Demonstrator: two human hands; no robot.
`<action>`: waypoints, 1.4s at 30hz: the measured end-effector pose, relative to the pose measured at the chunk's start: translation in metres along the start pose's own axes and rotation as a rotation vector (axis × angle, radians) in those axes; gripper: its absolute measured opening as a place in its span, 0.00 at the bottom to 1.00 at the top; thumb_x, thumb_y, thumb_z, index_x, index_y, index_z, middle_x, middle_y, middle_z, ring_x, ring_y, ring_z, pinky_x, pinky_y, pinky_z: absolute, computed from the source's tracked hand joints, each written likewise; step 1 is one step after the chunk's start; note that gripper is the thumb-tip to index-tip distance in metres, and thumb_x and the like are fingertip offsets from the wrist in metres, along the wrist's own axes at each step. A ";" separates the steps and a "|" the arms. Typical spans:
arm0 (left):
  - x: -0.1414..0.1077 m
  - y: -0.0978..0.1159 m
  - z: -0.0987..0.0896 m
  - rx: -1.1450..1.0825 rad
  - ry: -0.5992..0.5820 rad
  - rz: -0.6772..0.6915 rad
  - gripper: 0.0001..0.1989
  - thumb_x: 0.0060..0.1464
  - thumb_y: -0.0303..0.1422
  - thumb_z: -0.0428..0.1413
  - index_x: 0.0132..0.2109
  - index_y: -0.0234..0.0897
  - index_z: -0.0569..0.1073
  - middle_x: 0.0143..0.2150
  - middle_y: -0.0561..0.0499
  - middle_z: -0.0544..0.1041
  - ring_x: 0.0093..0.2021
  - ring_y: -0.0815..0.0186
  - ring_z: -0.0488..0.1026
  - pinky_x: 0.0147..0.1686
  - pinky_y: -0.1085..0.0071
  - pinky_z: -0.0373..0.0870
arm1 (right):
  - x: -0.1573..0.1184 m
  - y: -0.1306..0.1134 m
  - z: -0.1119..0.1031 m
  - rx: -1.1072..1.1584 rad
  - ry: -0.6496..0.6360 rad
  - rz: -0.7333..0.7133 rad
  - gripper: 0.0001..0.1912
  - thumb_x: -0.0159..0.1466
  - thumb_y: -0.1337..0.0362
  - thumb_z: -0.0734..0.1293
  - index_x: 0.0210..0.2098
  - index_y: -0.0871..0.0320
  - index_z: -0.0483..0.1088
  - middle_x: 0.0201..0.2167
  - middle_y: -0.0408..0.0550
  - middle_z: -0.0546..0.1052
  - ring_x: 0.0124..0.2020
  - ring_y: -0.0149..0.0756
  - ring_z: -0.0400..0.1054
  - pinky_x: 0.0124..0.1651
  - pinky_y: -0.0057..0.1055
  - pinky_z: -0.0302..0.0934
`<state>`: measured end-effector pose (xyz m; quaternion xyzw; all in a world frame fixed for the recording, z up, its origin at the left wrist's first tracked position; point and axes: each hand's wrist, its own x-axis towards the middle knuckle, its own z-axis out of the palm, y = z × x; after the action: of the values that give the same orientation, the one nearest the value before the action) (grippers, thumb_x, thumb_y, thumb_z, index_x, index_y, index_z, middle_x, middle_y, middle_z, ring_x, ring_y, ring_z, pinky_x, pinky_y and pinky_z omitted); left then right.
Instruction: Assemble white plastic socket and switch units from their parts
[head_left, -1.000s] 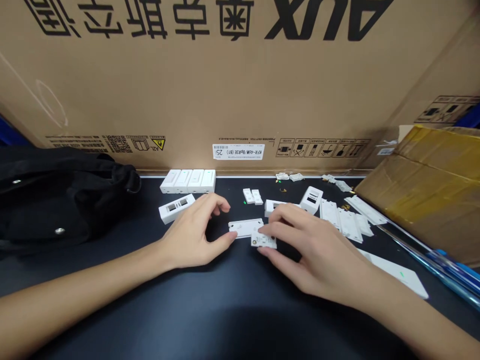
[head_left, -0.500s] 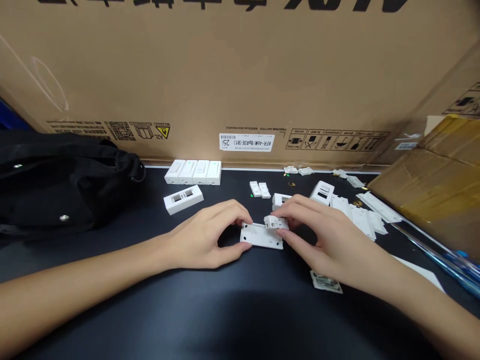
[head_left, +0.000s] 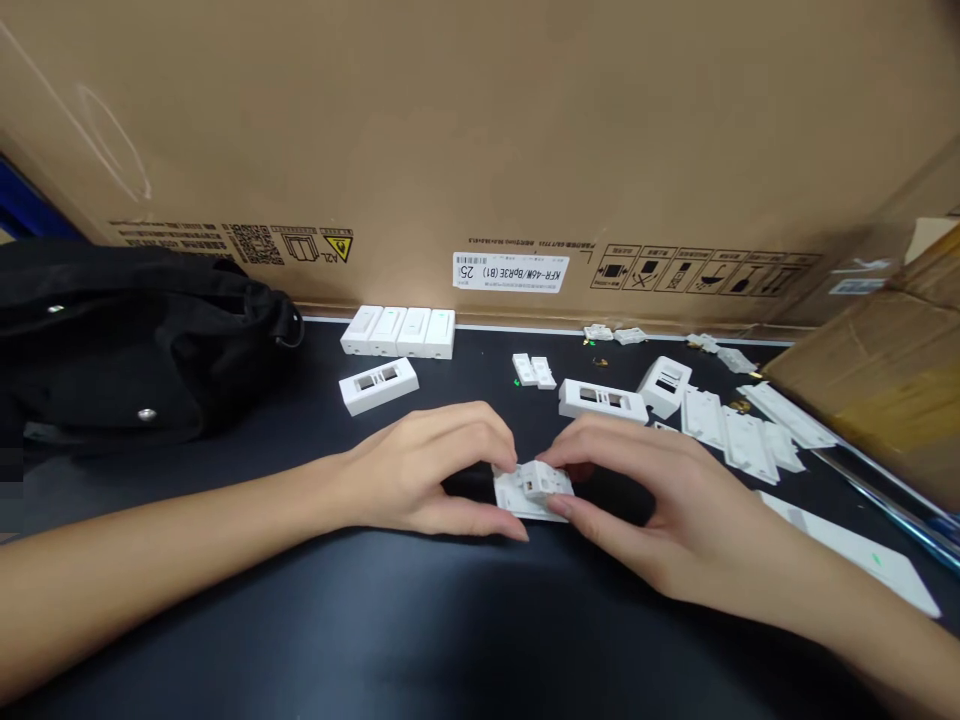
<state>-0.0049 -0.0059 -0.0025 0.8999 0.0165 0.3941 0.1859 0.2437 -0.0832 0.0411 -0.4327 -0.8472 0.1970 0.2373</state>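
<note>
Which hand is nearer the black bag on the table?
Left. The left hand sits right of the black bag, apart from it; the right hand is farther right, beyond the white plastic part both hands hold.

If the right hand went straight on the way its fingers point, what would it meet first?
The right hand would meet the white rectangular plastic switch piece first, its fingertips apparently already on it, though depth is somewhat unclear.
</note>
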 end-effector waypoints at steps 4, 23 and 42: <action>0.001 0.000 -0.001 0.003 -0.007 0.017 0.17 0.59 0.37 0.69 0.47 0.35 0.72 0.40 0.43 0.81 0.40 0.64 0.80 0.40 0.71 0.81 | 0.001 -0.001 -0.002 0.001 -0.014 0.010 0.03 0.68 0.64 0.70 0.42 0.52 0.77 0.38 0.43 0.81 0.37 0.33 0.76 0.39 0.29 0.70; -0.002 -0.001 -0.002 0.025 -0.082 0.084 0.17 0.60 0.40 0.68 0.50 0.36 0.74 0.44 0.41 0.81 0.41 0.64 0.82 0.40 0.74 0.81 | -0.002 0.000 -0.002 0.073 -0.127 -0.009 0.07 0.71 0.63 0.68 0.46 0.50 0.79 0.42 0.45 0.82 0.40 0.36 0.77 0.43 0.31 0.71; -0.003 0.002 -0.003 0.157 -0.195 -0.014 0.04 0.63 0.29 0.60 0.45 0.38 0.73 0.45 0.46 0.81 0.40 0.66 0.79 0.36 0.72 0.73 | -0.008 0.003 0.005 -0.342 -0.114 -0.169 0.11 0.70 0.55 0.69 0.44 0.57 0.76 0.39 0.50 0.76 0.35 0.42 0.71 0.36 0.41 0.65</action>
<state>-0.0090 -0.0077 -0.0019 0.9456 0.0355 0.3009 0.1183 0.2468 -0.0883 0.0336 -0.3823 -0.9136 0.0537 0.1278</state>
